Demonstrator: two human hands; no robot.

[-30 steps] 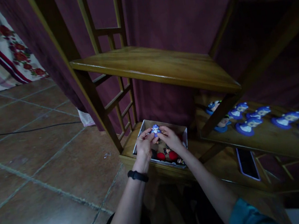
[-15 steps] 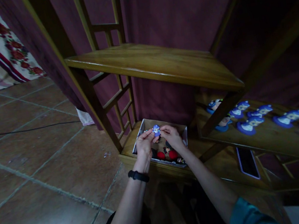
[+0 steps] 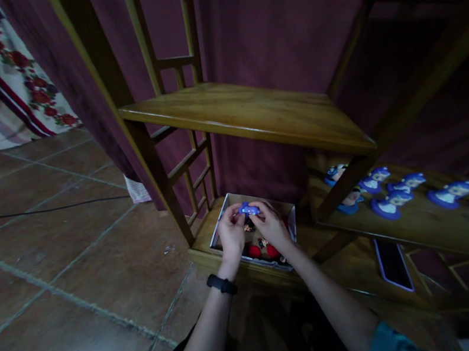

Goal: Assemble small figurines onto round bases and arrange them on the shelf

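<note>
Head view. The left hand (image 3: 231,233) and the right hand (image 3: 271,228) meet over a cardboard box (image 3: 282,206). Both grips are closed on one blue-violet figurine (image 3: 249,209): the left-hand fingers bear on its left end, the right-hand fingers on its right end. The figurine is located above the box opening, toward the rear wall; its finer detail is too small to read. A black wristband (image 3: 221,285) is fitted on the left wrist.

The box rests on a lower wooden shelf (image 3: 207,228), beside a lattice side panel (image 3: 187,162). Inside, below the hands, are a dark-haired figurine (image 3: 264,243) and red rounded parts (image 3: 254,251); other contents are partly covered by the hands. An upper wooden shelf (image 3: 241,108) extends above and behind the box.

To the right, a side shelf (image 3: 419,221) carries several blue-and-white figurines (image 3: 450,194), well apart from the hands. Two more pieces (image 3: 349,202) on that shelf are partly hidden by a diagonal post. Below the side shelf lies a smartphone (image 3: 393,264), screen dark. A purple curtain (image 3: 260,33) hangs at the rear; a tiled floor (image 3: 77,285) occupies the left side.
</note>
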